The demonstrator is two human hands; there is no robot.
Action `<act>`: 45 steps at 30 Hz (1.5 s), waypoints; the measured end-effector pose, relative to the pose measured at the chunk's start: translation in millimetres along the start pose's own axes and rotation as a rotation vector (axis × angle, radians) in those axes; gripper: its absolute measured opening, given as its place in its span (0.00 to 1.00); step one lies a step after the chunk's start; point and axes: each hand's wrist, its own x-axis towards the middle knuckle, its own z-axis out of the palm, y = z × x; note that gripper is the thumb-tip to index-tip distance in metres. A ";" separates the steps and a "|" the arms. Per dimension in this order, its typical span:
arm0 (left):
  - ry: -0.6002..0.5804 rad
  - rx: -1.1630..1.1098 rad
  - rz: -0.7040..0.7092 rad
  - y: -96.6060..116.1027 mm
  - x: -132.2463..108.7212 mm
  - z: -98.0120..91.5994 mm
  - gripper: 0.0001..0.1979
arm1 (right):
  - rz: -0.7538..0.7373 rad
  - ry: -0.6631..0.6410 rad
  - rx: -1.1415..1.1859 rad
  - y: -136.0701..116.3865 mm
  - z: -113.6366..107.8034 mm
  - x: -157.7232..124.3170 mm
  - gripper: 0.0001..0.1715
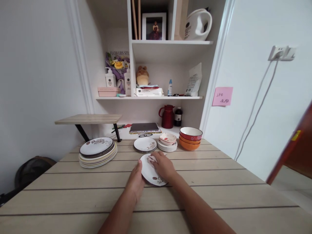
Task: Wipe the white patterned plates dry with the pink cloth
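Note:
A white plate (149, 173) with a dark rim and brown flower print is tilted toward me above the table's middle. My left hand (136, 178) grips its left edge, thumb on the rim, the other fingers hidden behind. Bunched under the fingers of my right hand (162, 165) is a pale cloth (151, 158), pressed against the plate's upper face. Just behind stands a short stack of similar plates (145, 144). To its right, small white plates (167, 147) carry square pinkish bowls (167, 138).
Tall plate stack (97, 152) at the left, beside a raised wooden stand (89, 119). Stacked orange and red bowls (190, 143) stand right of the small plates. Behind are glasses (145, 135), a laptop (144, 127), a red jug (167, 116) and a dark bottle (178, 117).

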 end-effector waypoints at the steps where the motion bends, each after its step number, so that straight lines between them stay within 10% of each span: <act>1: 0.003 0.008 -0.002 0.1 -0.2 0.1 0.24 | 0.035 -0.016 -0.028 3.5 -3.5 0.5 0.14; 18: 0.002 -0.022 -0.024 0.2 -0.1 -2.0 0.21 | -0.340 -0.159 0.144 -8.1 -9.7 -18.7 0.18; 25: 0.044 -0.041 0.001 -0.3 1.3 -0.9 0.19 | -0.133 -0.015 0.068 3.1 2.2 0.3 0.16; 32: 0.085 0.033 -0.030 1.1 0.0 0.8 0.19 | 0.021 -0.188 -0.172 17.5 -32.9 -15.0 0.16; 38: 0.113 0.039 -0.084 2.8 -0.9 0.8 0.20 | -0.174 -0.416 -0.071 5.8 -45.6 -31.5 0.12; 45: 0.049 -0.022 -0.050 3.5 -0.6 1.1 0.21 | -0.343 -0.241 0.098 -3.1 -17.4 -18.5 0.15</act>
